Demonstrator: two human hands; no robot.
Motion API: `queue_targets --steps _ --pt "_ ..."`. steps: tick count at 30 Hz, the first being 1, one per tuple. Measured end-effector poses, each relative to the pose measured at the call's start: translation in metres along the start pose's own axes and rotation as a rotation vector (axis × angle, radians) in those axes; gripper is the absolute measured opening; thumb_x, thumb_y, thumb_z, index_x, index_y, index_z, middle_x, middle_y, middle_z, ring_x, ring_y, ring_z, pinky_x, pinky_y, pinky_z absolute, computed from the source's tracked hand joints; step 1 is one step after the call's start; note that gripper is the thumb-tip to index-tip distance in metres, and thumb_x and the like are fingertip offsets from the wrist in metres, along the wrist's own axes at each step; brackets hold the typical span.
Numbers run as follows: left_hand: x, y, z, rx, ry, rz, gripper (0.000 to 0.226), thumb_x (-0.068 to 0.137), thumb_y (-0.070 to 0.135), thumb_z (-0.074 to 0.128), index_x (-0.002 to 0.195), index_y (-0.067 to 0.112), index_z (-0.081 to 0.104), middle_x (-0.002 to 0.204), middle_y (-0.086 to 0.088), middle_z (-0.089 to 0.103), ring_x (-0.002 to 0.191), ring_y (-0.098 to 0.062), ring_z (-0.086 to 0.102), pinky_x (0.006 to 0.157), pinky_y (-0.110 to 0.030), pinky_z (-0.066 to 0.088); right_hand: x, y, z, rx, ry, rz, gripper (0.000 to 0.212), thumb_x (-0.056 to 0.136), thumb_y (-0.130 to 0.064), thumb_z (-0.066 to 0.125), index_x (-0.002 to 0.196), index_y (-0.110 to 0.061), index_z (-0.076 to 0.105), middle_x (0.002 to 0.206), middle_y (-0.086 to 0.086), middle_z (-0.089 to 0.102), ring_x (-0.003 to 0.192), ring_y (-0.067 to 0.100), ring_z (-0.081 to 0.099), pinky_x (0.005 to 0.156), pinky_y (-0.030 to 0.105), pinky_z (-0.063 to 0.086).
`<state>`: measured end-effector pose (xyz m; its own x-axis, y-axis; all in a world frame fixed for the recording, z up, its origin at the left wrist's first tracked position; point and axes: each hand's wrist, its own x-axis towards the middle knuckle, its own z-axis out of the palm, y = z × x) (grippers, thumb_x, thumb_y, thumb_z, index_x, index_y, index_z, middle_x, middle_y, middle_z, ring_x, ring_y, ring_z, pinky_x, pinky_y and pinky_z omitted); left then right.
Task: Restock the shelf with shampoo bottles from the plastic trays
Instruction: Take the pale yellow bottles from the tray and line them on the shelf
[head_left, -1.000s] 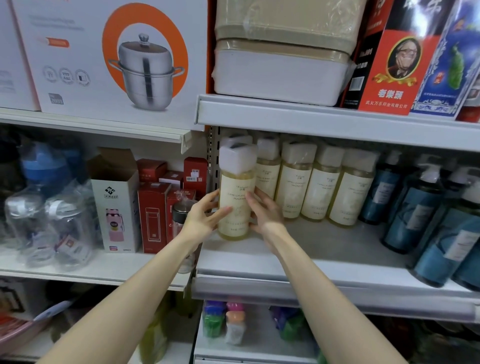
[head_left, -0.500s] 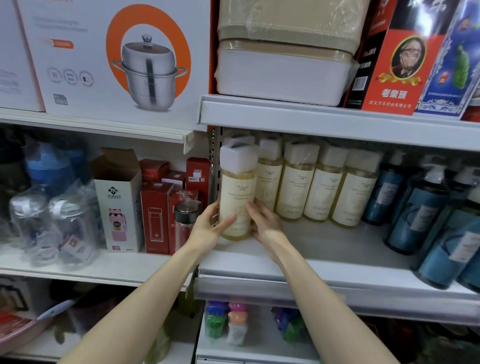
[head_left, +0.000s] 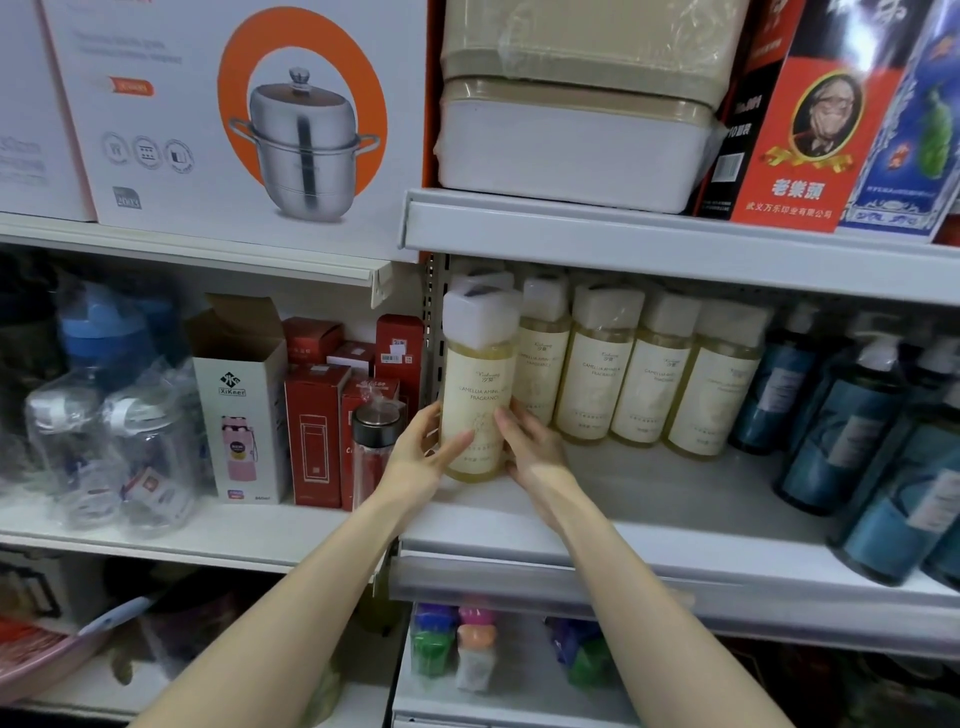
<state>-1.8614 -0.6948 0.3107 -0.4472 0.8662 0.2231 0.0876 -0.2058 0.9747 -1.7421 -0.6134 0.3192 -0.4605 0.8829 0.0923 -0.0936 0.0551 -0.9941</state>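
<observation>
Both hands are on the shampoo bottle (head_left: 478, 384): the left hand (head_left: 421, 457) cups its left side with the thumb across the label, and the right hand (head_left: 530, 452) wraps the right side. The bottle stands upright at the left end of the shelf (head_left: 649, 493), just in front of the row of yellow bottles (head_left: 597, 374), tight beside the perforated upright (head_left: 431, 322). Blue pump bottles (head_left: 841, 426) crowd the right. A black-lidded glass flask (head_left: 376, 441) sits just beside the left hand.

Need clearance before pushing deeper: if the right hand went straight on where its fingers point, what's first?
The front bottle itself, which the right hand touches; just past it, the next pale bottle in the row, though depth is unclear.
</observation>
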Motion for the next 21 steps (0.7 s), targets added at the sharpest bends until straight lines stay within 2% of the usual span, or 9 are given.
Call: queue_targets --steps 5,7,9,13,18,21 --pt "0.001 0.005 -0.003 0.027 -0.023 -0.024 0.058 0.085 0.023 0.068 0.138 0.017 0.045 0.128 0.002 0.060 0.116 -0.013 0.057 0.094 -0.028 0.049 -0.006 -0.006 0.001 -0.008 0.019 0.001 0.053 0.085 -0.043 0.067 0.135 -0.029 0.053 0.133 -0.002 0.060 0.120 0.019 0.058 0.106 0.045 0.044" --pt "0.000 0.008 -0.003 0.039 -0.029 -0.037 0.061 0.084 0.023 0.069 0.139 0.016 0.044 0.130 -0.001 0.058 0.119 -0.015 0.056 0.093 -0.027 0.049 -0.012 -0.015 -0.001 -0.051 0.035 -0.011 0.053 0.089 -0.039 0.064 0.138 -0.026 0.050 0.133 -0.006 0.058 0.119 0.014 0.055 0.105 0.039 0.043" --pt "-0.003 0.011 -0.005 0.058 -0.009 -0.051 0.065 0.084 0.026 0.070 0.141 0.015 0.040 0.136 -0.002 0.054 0.122 -0.015 0.053 0.094 -0.027 0.047 -0.019 -0.024 -0.007 -0.093 0.058 -0.027 0.055 0.092 -0.037 0.061 0.142 -0.023 0.044 0.136 -0.006 0.054 0.123 0.012 0.051 0.105 0.034 0.042" --pt "-0.017 0.020 -0.009 0.125 0.080 -0.065 0.072 0.084 0.035 0.068 0.146 0.017 0.034 0.146 -0.007 0.043 0.132 -0.020 0.043 0.102 -0.032 0.038 -0.037 -0.033 -0.016 -0.098 0.055 -0.057 0.054 0.090 -0.035 0.064 0.140 -0.021 0.048 0.141 -0.001 0.052 0.128 0.015 0.048 0.108 0.035 0.039" --pt "-0.050 0.038 -0.006 0.194 0.086 -0.018 0.068 0.086 0.038 0.066 0.144 0.017 0.037 0.140 -0.005 0.049 0.122 -0.015 0.048 0.093 -0.026 0.039 -0.060 -0.036 -0.022 -0.088 0.053 -0.072 0.055 0.089 -0.033 0.066 0.139 -0.017 0.049 0.137 -0.002 0.054 0.125 0.014 0.050 0.108 0.040 0.041" --pt "-0.070 0.050 0.006 0.166 0.095 -0.016 0.063 0.086 0.037 0.066 0.141 0.018 0.041 0.132 -0.004 0.055 0.112 -0.012 0.054 0.084 -0.022 0.043 -0.079 -0.039 -0.033 -0.086 0.030 -0.089 0.049 0.090 -0.030 0.065 0.135 -0.017 0.052 0.125 -0.006 0.058 0.120 0.015 0.054 0.098 0.034 0.048"
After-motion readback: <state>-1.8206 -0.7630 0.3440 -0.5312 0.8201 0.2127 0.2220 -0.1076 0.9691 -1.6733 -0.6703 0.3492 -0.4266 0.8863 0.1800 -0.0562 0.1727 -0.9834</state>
